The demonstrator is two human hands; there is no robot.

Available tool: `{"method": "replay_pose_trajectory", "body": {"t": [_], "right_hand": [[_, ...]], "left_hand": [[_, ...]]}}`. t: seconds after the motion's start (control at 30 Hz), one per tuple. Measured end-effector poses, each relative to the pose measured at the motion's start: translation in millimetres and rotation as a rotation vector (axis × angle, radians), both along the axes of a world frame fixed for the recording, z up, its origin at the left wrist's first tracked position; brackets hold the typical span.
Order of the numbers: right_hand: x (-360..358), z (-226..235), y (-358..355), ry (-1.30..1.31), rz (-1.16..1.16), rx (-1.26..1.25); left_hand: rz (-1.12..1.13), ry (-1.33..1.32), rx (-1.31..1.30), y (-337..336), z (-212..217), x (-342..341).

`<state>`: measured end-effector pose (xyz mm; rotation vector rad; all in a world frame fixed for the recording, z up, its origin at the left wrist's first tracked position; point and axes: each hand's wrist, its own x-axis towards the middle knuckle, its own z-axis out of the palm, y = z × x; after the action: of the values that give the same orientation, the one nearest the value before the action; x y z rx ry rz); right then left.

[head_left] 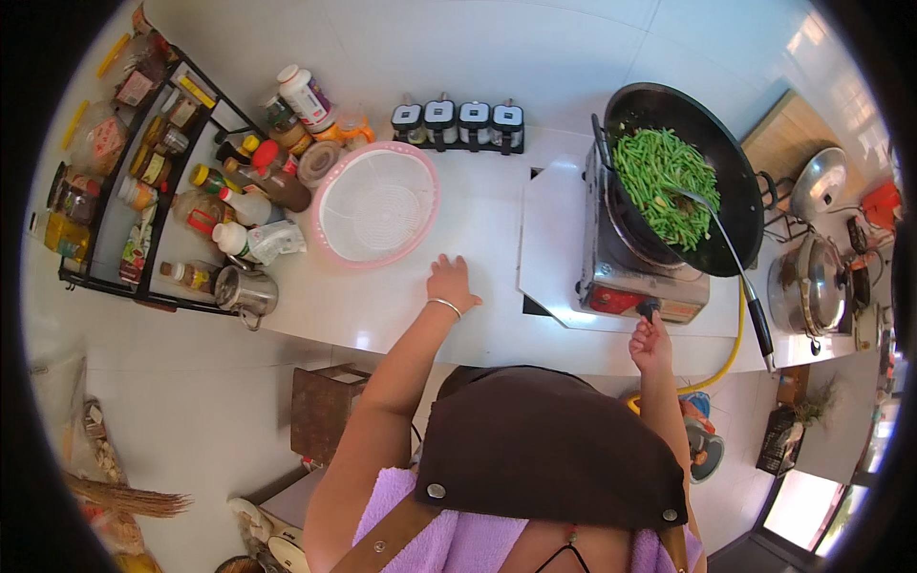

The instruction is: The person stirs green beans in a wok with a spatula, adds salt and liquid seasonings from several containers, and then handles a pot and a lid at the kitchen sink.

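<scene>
The right hand (650, 342) pinches the stove knob (648, 308) at the front of the gas stove (635, 272) on the counter (420, 315). Turned too far, the flame could scorch the green beans (666, 186) in the wok (712, 143). The knob's axis points toward the person. The left hand (451, 283) rests flat, fingers spread, near a pink basket (377, 205).

Person, seen from above. Garment: lilac top of towel-like texture, sleeveless, arms bare. Over it: dark brown apron bib, rounded upper edge, two silver rivets at its lower corners, tan straps with small studs. Left hand (451, 283): thin silver bangle at wrist. Right hand (650, 343): no ornament visible.
</scene>
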<state>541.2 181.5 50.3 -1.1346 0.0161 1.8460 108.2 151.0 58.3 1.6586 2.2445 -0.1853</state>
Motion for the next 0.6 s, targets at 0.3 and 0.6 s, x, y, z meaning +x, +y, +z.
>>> {"method": "replay_pose_trajectory", "body": {"t": [0.3, 0.6], "right_hand": [[-6, 4, 1, -0.054, -0.017, -0.026], [-3, -8, -6, -0.018, 0.019, 0.016]], "left_hand": [[0.32, -0.699, 0.51, -23, -58, -35], [1.311, -2.251, 0.781, -10, -31, -123]]}}
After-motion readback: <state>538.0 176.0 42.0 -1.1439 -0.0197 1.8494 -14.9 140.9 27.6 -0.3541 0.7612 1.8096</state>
